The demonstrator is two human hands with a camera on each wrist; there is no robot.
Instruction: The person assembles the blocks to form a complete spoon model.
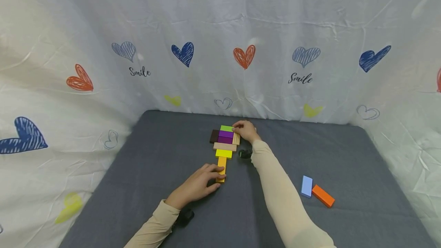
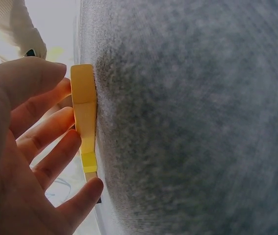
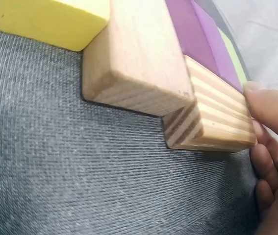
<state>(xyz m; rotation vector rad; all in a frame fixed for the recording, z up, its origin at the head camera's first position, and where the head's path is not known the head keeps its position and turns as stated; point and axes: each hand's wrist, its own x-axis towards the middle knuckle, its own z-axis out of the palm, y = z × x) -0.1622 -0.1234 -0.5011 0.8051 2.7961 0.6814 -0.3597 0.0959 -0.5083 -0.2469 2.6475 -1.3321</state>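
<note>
A row of wooden blocks lies flat on the dark grey cloth. At its near end, my left hand point(image 1: 197, 186) rests spread fingertips on an orange-yellow block point(image 2: 84, 88), with the thumb close to that block's end. Beyond it come a yellow block point(image 1: 224, 154), a beige block point(image 1: 225, 147), two purple blocks point(image 1: 226, 134), a dark brown block point(image 1: 214, 136) on the left and a lime green block point(image 1: 226, 128) at the far end. My right hand point(image 1: 246, 130) has its thumb and curled fingers at the far end of a striped wooden block point(image 3: 222, 115), beside the purple ones.
To the right on the table point(image 1: 344, 156) lie a light blue block point(image 1: 306, 186) and an orange block point(image 1: 323, 196), their corners close together. A white curtain point(image 1: 268, 87) printed with hearts hangs behind the table and along its sides.
</note>
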